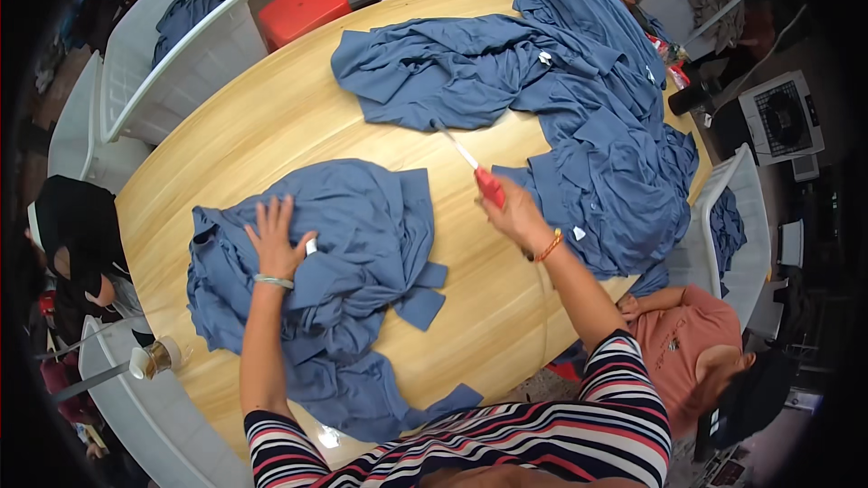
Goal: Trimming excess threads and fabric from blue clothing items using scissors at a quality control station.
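My left hand [278,239] lies flat with fingers spread on a crumpled blue-grey garment [362,217], its thumb beside a small white label [311,246]. My right hand [517,217] is raised over the table, closed round the handle of a red-handled tool [489,186] with a long, thin pale shaft and a dark tip. That tip points away from me, at the near edge of a second heap of blue-grey garments [434,68]. The tool's exact kind is unclear. What looks like a thin cord hangs below my right wrist.
The heap runs along the right of the rounded wooden table [235,136]. White bins [181,81] stand at far left, another bin [737,244] at right. A red stool [303,11] is behind the table. One person [687,343] sits at right, another [77,235] at left.
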Tool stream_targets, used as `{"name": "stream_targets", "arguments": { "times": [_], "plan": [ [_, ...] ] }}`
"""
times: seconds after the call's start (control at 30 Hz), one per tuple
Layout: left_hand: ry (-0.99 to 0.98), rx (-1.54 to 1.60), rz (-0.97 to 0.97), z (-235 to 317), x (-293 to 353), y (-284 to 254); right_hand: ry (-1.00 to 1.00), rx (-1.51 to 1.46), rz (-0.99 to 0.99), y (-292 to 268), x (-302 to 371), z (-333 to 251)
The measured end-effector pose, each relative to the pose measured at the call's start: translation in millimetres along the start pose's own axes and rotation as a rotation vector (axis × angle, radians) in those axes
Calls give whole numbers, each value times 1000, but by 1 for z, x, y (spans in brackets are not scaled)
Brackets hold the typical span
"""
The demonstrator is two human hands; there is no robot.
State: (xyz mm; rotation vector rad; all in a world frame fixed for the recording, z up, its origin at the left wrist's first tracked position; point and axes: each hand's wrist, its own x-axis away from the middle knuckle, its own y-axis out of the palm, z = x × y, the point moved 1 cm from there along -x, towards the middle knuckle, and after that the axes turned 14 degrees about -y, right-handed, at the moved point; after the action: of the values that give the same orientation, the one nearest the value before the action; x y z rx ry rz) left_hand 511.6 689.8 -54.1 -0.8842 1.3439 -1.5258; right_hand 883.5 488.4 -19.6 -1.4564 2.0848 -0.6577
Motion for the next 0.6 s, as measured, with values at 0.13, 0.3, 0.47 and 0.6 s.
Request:
{"name": "stream_targets", "arguments": {
  "times": [0.13,0.3,0.47,0.6],
  "plan": [
    [-55,-107,-69,-8,12,39,-17,51,81,-39,-83,50],
    [-31,-119,-117,-47,78,30,33,47,42,-41,-177,125],
    [-103,-200,-210,-96,174,14,106,107,-125,-15,-186,97],
    [-153,-156,-337,-92,209,-9,72,-12,-224,8,-143,82]
  ]
}}
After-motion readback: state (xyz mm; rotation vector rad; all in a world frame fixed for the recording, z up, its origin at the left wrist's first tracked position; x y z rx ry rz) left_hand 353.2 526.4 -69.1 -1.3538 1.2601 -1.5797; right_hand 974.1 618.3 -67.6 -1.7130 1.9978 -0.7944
